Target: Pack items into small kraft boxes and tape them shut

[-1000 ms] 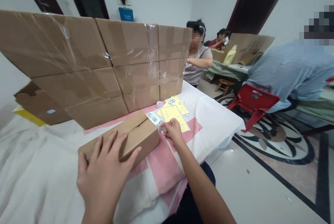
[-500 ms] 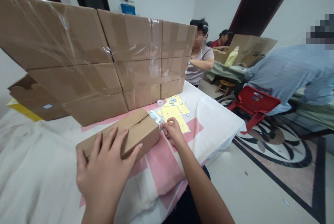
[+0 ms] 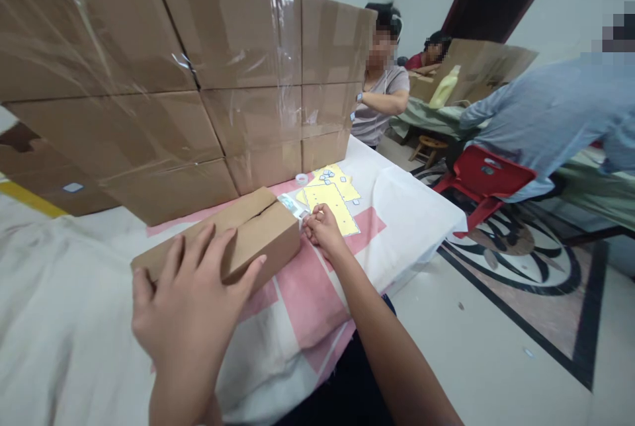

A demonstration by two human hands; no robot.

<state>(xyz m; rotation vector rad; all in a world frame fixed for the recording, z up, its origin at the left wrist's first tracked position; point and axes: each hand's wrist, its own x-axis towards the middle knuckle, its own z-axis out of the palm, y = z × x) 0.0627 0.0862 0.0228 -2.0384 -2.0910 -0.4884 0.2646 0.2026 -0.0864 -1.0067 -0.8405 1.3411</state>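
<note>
My left hand (image 3: 191,303) lies over a long brown cardboard box (image 3: 258,224), fingers spread on its top and thumb along the near side. A narrow gap runs along the box's top. At the right end, my right hand (image 3: 323,231) is closed in a pinch by a clear, shiny plastic piece (image 3: 288,204) with pale green on it. Its exact kind is unclear, and the fingertips partly cover it. Just beyond lie yellow sheets (image 3: 333,208) with small pale pieces on them, and a small roll of clear tape (image 3: 301,178).
A wall of stacked, taped cardboard boxes (image 3: 253,49) stands behind the box. The white and pink cloth (image 3: 312,287) covers the table, whose edge drops at right. One person (image 3: 384,88) sits beyond the stack; another in blue (image 3: 546,122) sits on a red chair (image 3: 491,178).
The view has tipped down and shifted slightly, so the stacked boxes appear higher. Both hands keep nearly the same places at the box, the right still pinched at its end.
</note>
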